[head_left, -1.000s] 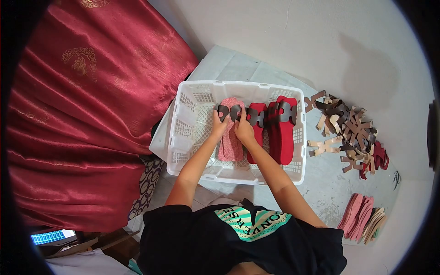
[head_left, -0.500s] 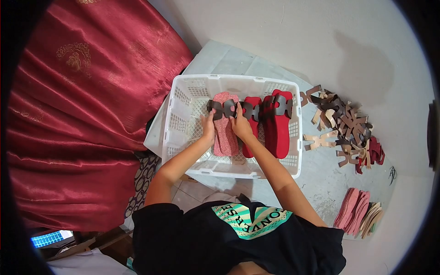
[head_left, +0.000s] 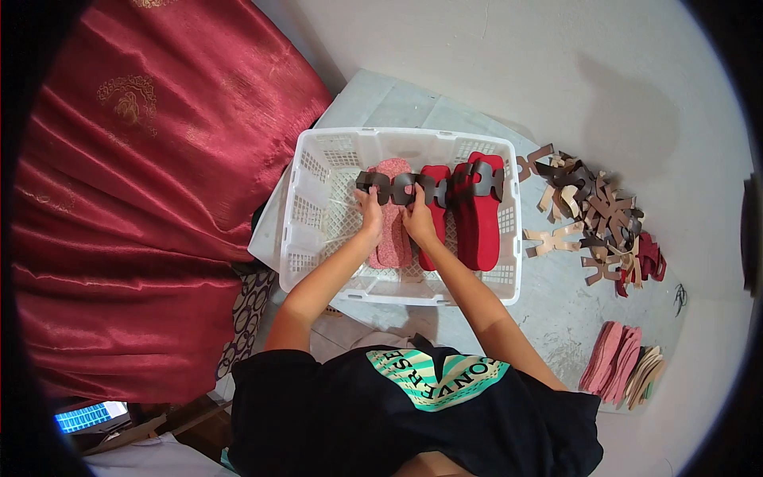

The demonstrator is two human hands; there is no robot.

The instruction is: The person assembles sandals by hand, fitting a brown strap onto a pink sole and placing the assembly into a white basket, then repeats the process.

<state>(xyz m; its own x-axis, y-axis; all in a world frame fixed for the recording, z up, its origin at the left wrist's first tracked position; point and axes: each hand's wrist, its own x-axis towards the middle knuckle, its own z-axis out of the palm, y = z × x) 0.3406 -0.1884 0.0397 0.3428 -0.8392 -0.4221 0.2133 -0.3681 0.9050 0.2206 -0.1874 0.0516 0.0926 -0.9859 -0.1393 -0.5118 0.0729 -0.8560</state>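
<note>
Inside the white plastic basket [head_left: 322, 286], a pair of slide sandals [head_left: 393, 238] with speckled pink soles and dark brown straps lies between my hands. My left hand [head_left: 370, 213] is closed at the left side of the pair, its fingers on the strap. On the right side, my right hand [head_left: 420, 219] grips the other sandal at its strap edge. Close by on the right stand red slide sandals [head_left: 481, 230] with dark straps, several stacked together. Another red sandal [head_left: 434, 246] sits partly behind my right hand and forearm.
On the grey table [head_left: 548, 318] to the right lies a heap of cut straps [head_left: 608, 211] in brown, beige and red. Below it are stacked pink soles [head_left: 610, 362] and beige pieces [head_left: 645, 378]. A shiny red cloth [head_left: 159, 199] hangs at the left.
Both hands have shifted slightly on the pink sandals' straps, with the left fingers now lower. The dark strap reaches a little farther left. The basket looks barely moved.
</note>
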